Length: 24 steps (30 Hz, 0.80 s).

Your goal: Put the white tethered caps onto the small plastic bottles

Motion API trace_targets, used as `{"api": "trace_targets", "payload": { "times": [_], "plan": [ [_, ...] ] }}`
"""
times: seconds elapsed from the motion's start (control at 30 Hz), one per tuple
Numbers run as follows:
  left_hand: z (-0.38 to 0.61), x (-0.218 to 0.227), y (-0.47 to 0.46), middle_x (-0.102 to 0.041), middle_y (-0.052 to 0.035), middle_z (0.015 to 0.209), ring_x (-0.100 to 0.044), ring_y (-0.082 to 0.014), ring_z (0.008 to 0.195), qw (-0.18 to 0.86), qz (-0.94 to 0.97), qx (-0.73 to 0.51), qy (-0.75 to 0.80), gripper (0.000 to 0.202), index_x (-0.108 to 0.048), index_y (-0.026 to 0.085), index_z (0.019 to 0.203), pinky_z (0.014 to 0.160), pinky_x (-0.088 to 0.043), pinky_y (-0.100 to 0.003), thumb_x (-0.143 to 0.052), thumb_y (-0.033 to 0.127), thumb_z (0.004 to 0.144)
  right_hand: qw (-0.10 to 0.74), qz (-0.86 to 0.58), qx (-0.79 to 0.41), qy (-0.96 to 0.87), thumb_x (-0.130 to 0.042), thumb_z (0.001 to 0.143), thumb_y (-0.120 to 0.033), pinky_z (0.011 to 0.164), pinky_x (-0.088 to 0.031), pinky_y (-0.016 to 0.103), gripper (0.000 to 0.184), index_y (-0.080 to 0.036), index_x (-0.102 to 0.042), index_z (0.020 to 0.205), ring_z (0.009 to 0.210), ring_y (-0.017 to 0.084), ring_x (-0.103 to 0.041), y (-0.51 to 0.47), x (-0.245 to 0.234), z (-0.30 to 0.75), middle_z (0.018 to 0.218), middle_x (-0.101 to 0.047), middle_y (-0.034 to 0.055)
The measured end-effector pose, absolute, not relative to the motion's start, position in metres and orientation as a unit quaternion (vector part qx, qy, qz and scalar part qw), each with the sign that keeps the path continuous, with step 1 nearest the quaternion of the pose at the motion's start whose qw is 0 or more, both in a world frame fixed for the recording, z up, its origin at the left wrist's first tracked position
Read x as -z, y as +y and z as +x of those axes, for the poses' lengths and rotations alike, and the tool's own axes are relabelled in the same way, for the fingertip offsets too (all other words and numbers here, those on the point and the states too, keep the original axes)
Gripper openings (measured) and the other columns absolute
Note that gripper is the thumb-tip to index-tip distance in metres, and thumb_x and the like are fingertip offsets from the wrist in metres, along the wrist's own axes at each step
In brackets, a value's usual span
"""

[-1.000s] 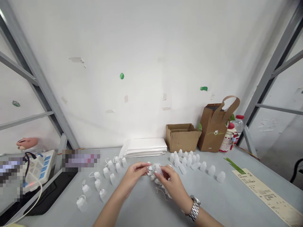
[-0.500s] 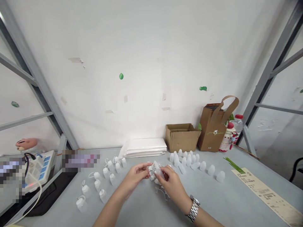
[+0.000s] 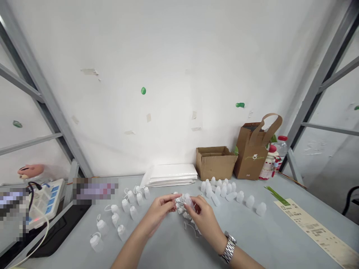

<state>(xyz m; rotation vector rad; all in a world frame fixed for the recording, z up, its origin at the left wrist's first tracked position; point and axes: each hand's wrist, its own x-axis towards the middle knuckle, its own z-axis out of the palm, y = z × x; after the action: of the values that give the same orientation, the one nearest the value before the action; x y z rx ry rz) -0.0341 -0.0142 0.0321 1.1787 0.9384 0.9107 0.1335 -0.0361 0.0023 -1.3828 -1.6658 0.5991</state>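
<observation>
– Hardly anything has moved since half a second ago: my left hand (image 3: pixel 162 208) has crept a touch toward my right hand (image 3: pixel 204 218), and both stay low in the middle of the frame.

– What are your fingers doing?

– Both hands are pinching. My right thumb and forefinger close on the small translucent bottle (image 3: pixel 187 201), which I hold just above the grey table (image 3: pixel 252 239). My left thumb and forefinger pinch its left end. Whether that white bit is a cap, I cannot tell. The other fingers are curled in.

– And underneath?

– A little heap of white looped caps (image 3: pixel 190 223) lies on the table right below my right hand.

– What else is around?

– Left of my hands stand capped bottles (image 3: pixel 123 211) with loops on them. Right of centre is a cluster of uncapped bottles (image 3: pixel 224 188). Behind that sits an open cardboard box (image 3: pixel 215 162) with a brown paper bag (image 3: pixel 251 151) just beside it. A stack of white padded envelopes (image 3: pixel 171 174) lies against the wall. There is a power strip (image 3: pixel 45 198) at the far left, and a steel wristwatch (image 3: pixel 230 247) on my right wrist.
</observation>
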Motion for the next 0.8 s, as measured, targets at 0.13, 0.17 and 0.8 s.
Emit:
{"api": "trace_targets", "payload": {
  "times": [0.13, 0.17, 0.8],
  "plan": [
    [-0.032, -0.032, -0.016, -0.063, -0.0002, 0.07, -0.05, -0.014, 0.069, 0.651, 0.514, -0.391, 0.398, 0.03, -0.069, 0.019, 0.098, 0.076, -0.039, -0.028, -0.062, 0.025, 0.069, 0.424, -0.546, -0.242, -0.681, -0.055, 0.08, -0.025, 0.06, -0.04, 0.027, 0.014, -0.018, -0.066, 0.087, 0.063, 0.016, -0.049, -0.036, -0.002, 0.133, 0.071, -0.052, 0.0013],
    [-0.031, -0.032, -0.016, -0.065, -0.0009, 0.072, -0.051, -0.0145, 0.07, 0.647, 0.519, -0.39, 0.399, 0.03, -0.069, 0.019, 0.098, 0.076, -0.04, -0.028, -0.062, 0.026, 0.069, 0.423, -0.543, -0.243, -0.683, -0.056, 0.08, -0.024, 0.06, -0.04, 0.027, 0.014, -0.018, -0.066, 0.087, 0.063, 0.016, -0.049, -0.036, -0.002, 0.132, 0.072, -0.053, 0.0015],
    [-0.011, -0.016, -0.018, -0.07, -0.0075, 0.09, -0.06, -0.0243, 0.093, 0.581, 0.51, -0.492, 0.399, 0.024, -0.066, 0.018, 0.079, 0.086, -0.042, -0.035, -0.068, 0.037, 0.065, 0.423, -0.553, -0.246, -0.674, -0.056, 0.08, -0.022, 0.059, -0.038, 0.025, 0.013, -0.016, -0.062, 0.071, 0.064, 0.016, -0.049, -0.039, 0.001, 0.128, 0.069, -0.052, 0.0007]
  ]
}}
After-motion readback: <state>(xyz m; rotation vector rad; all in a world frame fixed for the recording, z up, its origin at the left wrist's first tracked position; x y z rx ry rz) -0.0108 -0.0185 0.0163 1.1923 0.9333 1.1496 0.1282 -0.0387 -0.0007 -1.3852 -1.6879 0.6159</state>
